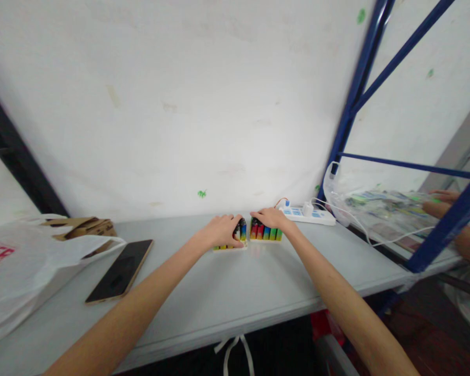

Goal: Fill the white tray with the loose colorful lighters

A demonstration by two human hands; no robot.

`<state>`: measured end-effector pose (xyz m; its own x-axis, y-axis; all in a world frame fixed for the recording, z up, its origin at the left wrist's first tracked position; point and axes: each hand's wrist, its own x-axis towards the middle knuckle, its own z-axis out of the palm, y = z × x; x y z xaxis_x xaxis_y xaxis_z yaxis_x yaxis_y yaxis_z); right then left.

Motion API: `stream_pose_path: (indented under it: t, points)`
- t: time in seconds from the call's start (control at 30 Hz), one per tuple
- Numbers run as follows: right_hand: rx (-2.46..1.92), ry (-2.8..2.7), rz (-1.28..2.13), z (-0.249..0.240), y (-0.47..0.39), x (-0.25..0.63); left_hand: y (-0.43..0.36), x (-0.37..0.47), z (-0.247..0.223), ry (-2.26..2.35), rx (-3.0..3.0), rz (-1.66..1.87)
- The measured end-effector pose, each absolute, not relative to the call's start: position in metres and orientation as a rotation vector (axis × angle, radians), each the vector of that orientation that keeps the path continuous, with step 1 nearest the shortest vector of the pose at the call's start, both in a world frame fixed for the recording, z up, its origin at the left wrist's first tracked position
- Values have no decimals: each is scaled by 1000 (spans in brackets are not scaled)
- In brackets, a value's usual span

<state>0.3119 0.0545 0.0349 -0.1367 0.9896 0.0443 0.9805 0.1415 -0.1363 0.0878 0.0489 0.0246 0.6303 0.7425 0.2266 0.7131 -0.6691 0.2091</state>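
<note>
Two white trays packed with colourful lighters stand side by side on the grey table, with a narrow gap between them. Around the left tray of lighters (243,230) my left hand (224,231) is closed, its thumb along the front and its fingers over the top and far side. My right hand (273,217) curls over the top of the right tray of lighters (266,233), the thumb side nearest the gap. Both palms hide some of the lighters. Black tops and red, blue, green and yellow bodies show at the front.
A black phone (121,270) lies at the left, beside a white plastic bag (27,266) and folded cardboard (90,228). Behind my right hand is a white power strip (317,216) with cables. A blue metal frame (348,112) stands right; beyond it, another person's arm (468,243) shows.
</note>
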Motion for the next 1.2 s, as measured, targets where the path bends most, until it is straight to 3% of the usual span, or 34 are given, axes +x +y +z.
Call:
stream_pose_path:
  t: [0.17, 0.53, 1.2]
  points:
    - [-1977, -2316, 57, 36, 53, 311, 44, 89, 32, 1306, 2984, 126]
    - [-1997, -2301, 89, 37, 53, 311, 51, 81, 35, 1320, 2977, 157]
    - [-2045, -2283, 76, 41, 47, 297, 132, 3, 40, 1440, 2839, 149]
